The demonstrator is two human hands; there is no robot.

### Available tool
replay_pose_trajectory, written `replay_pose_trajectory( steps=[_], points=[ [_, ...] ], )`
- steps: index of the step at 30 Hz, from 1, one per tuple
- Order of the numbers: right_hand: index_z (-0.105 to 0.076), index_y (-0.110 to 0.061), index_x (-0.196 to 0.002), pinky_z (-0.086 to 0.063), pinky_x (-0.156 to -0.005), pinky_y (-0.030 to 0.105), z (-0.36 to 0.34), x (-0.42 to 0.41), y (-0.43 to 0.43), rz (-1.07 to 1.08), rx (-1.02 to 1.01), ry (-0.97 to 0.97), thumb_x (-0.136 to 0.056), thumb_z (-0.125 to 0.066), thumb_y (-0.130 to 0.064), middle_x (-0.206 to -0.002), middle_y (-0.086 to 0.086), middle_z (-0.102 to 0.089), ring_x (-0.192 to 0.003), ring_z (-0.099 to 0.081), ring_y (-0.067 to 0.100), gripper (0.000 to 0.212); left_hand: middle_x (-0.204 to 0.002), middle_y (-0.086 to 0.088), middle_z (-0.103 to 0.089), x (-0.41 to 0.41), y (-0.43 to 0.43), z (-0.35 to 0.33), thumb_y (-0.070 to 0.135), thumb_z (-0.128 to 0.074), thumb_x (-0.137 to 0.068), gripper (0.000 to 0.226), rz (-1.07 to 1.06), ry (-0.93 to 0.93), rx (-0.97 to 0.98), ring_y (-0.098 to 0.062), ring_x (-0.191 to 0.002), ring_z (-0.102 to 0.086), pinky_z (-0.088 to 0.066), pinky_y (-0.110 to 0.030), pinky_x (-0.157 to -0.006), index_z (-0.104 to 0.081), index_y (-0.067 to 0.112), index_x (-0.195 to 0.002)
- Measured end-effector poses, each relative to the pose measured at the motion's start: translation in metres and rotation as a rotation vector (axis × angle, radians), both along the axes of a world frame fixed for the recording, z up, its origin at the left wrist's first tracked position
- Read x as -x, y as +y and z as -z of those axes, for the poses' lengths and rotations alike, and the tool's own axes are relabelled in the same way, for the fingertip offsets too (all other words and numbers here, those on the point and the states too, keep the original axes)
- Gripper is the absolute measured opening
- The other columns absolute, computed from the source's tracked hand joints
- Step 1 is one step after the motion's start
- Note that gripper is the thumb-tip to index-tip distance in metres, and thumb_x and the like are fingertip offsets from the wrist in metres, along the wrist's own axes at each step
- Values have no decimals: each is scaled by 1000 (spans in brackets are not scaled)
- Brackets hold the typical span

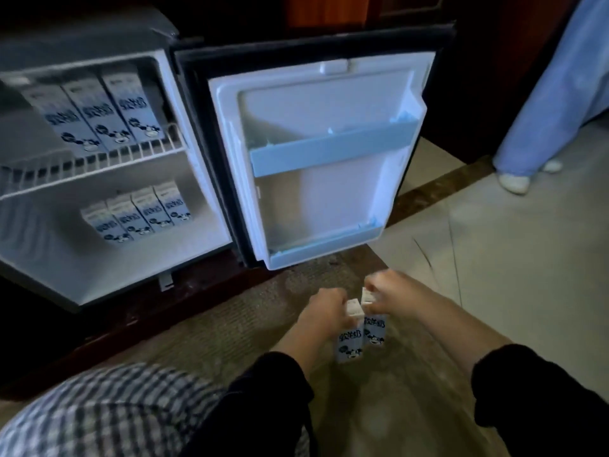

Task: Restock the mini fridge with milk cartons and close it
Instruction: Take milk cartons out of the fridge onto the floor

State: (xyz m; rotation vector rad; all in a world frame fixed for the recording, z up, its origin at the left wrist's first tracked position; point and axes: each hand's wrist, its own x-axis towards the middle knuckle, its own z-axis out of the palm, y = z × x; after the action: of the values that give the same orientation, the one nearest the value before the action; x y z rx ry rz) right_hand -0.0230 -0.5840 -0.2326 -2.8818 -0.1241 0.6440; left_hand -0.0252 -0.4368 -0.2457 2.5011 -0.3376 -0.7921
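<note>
The mini fridge (pixel 197 179) stands open at the left, its door (pixel 316 159) swung wide to the right with bare door shelves. Three milk cartons (pixel 95 113) stand on the wire shelf. Several more cartons (pixel 138 212) stand on the fridge floor below. Low over the carpet, my left hand (pixel 324 313) grips the top of one blue-and-white carton (pixel 350 344). Right beside it, my right hand (pixel 392 293) grips the top of a second carton (pixel 374 331). The two cartons touch side by side.
A checked-fabric knee (pixel 99 410) fills the lower left. Another person's light trouser legs and white shoes (pixel 514 181) stand at the upper right on the pale tiled floor (pixel 514 258). Dark wooden cabinetry surrounds the fridge.
</note>
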Motion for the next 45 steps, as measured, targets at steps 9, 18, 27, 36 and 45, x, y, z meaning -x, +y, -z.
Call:
replay_pose_trajectory(
  steps=[9, 18, 27, 36, 45],
  points=[
    [-59, -13, -109, -49, -75, 33, 104, 19, -33, 82, 23, 179, -87, -63, -27, -107, 9, -65, -94, -62, 24, 27, -116, -9, -62, 16, -40, 99, 20, -62, -88, 33, -35, 141, -44, -24, -105, -59, -51, -36, -88, -55, 14, -119],
    [-55, -12, -125, -49, -84, 27, 159, 41, -36, 136, -33, 269, -89, -61, -25, -121, 10, -62, -107, -61, 25, 38, -118, -10, -59, 37, -43, 151, 20, -61, -87, 40, -44, 228, -30, -27, -107, -58, -49, -36, -87, -46, 20, -124],
    [-60, -8, -115, -51, -87, 36, 151, 51, -35, 148, -41, 301, -89, -61, -24, -115, 12, -63, -103, -61, 25, 30, -122, -9, -57, 39, -33, 149, 23, -60, -89, 39, 4, 301, -19, -23, -109, -56, -48, -40, -94, -48, 14, -125],
    [-60, -14, -107, -49, -78, 31, 81, 30, -15, 67, 45, 212, -92, -53, -18, -108, 8, -63, -95, -61, 25, 18, -119, -9, -59, 5, -5, 87, 36, -49, -93, 33, 99, 212, -142, -24, -107, -57, -48, -39, -91, -57, 15, -116],
    [-60, -13, -110, -49, -94, 40, -23, -14, 58, -23, 14, 33, -93, -55, -22, -113, 8, -61, -104, -59, 23, 20, -132, -14, -52, -34, 70, -24, 39, -42, -97, 44, 143, -34, -190, -30, -121, -49, -38, -37, -99, -51, 6, -125]
  ],
)
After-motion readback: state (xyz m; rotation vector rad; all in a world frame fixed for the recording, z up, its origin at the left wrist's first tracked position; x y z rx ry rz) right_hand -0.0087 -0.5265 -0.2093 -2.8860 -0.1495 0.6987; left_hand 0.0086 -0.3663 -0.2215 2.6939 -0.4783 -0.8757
